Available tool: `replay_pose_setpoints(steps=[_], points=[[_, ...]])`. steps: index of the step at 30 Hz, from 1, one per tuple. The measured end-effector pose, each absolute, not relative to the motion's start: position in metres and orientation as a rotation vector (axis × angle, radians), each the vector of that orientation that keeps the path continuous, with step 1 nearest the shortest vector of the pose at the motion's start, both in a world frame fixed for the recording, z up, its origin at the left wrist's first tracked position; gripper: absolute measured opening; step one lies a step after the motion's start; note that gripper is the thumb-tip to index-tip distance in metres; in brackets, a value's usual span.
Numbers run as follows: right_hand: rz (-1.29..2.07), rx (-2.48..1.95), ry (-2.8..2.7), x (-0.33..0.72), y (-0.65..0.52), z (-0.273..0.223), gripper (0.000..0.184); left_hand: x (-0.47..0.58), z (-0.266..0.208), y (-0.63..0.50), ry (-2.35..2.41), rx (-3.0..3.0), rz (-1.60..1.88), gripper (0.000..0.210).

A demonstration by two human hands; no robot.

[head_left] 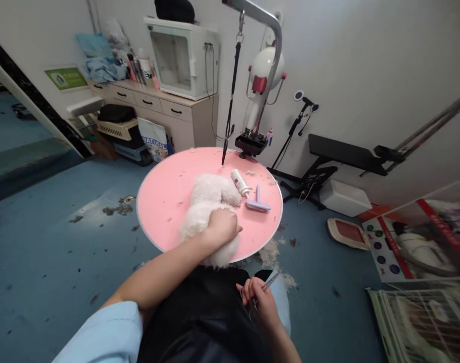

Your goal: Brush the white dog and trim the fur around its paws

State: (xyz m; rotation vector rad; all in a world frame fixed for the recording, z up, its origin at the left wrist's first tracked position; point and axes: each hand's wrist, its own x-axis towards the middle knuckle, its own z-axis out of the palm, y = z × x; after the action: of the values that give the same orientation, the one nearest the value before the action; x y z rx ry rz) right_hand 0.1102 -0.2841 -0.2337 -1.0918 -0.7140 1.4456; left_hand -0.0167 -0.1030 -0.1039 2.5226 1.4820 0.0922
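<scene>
A white, fluffy dog (207,189) is on the round pink table (157,186). My left hand (222,225) reaches across and rests on its coat with the fingers curled in; the fingertips are mostly hidden, and which part of the dog they grip does not show. Low beside my black apron, my right hand (259,297) is closed around a scissors-like metal tool (271,281) with ring handles. Its tip points up and away; whether it is scissors or forceps is unclear. Right of the dog lie a white bottle (239,182) and a lilac grooming rake (258,205).
A grooming arm (277,38) with a hanging black strap (233,75) rises at the table's back. Clumps of hair (118,207) litter the blue floor. A white cabinet (205,60) stands on drawers behind; a wire cage (422,317) is at lower right.
</scene>
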Motion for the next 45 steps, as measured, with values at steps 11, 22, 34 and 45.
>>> replay_pose_setpoints(steps=[11,22,34,45], points=[[1.102,-1.342,-1.067,0.103,-0.227,-0.238,0.036,-0.062,-0.135,-0.147,1.673,2.489,0.171,0.014],[0.64,-1.212,-1.62,0.083,-0.214,-0.212,0.029,-0.115,-0.213,-0.193,1.303,0.634,1.482,0.049],[0.3,-1.03,-2.103,0.028,-0.192,-0.227,0.03,-0.141,-0.211,-0.195,1.655,0.995,1.675,0.022],[0.694,-1.145,-1.823,0.052,-0.227,-0.24,0.012,-0.091,-0.224,-0.183,1.673,1.605,1.453,0.016]])
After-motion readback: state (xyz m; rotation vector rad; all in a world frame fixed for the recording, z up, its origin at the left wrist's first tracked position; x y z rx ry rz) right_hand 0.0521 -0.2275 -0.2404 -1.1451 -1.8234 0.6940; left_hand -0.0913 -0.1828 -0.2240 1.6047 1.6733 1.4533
